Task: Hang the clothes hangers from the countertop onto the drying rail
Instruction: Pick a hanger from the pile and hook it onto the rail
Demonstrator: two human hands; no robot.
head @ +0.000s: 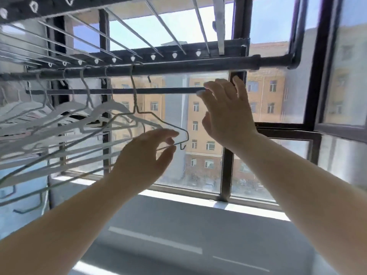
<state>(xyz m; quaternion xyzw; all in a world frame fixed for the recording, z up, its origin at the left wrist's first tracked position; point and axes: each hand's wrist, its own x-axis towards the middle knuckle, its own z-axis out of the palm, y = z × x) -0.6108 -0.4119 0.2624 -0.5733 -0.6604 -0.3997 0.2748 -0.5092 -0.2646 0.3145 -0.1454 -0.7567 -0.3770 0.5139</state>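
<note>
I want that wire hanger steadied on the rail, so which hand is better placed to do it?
Left. The left hand is right at the wire hanger's lower corner, fingers open beside it. The right hand is higher, spread open near the thin bar.

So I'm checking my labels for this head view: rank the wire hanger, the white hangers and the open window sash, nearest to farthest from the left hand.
1. Wire hanger: at the left hand's fingertips.
2. White hangers: bunched left on the drying rail.
3. Open window sash: far right, beyond the right hand.
</note>
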